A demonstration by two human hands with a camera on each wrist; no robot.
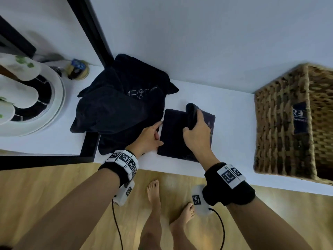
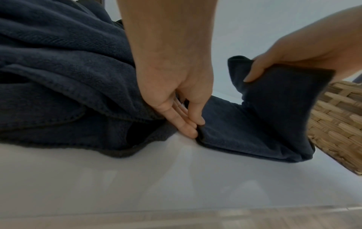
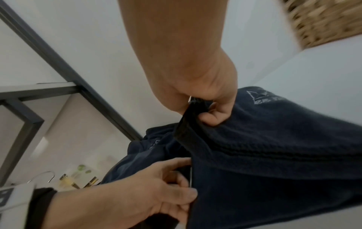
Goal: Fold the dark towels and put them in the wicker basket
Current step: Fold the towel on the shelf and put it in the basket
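So the small dark navy towel (image 1: 173, 134) is lying partly folded on the white counter (image 1: 232, 123), right between the two hands. The right hand (image 1: 195, 134) has its fingers and thumb curled round one edge of it and holds that flap lifted up off the rest, so the fabric bunches into a thick roll above the knuckles. From the left wrist view you can see that raised flap (image 2: 282, 99) standing up while the bottom layer stays flat on the surface. There's some pale stitched logo on the cloth just past the right hand's thumb (image 3: 258, 97), can't read it though.

The left hand (image 1: 149, 138) sits at the towel's opposite edge, fingers (image 2: 182, 124) straight and close together, tips pressed down against the edge where it meets the counter. Not gripping anything, just pinning it.

Right behind the left hand, touching its back, is a heap of loose dark navy towels (image 1: 117, 105), all crumpled, one with a pale logo showing on top.

Off past the right hand, well apart from the towel, stands the square brown wicker basket (image 1: 288, 123) with a dark label on its side. Way out beyond the left hand there's a round white plate-looking thing (image 1: 54, 105), blurry.
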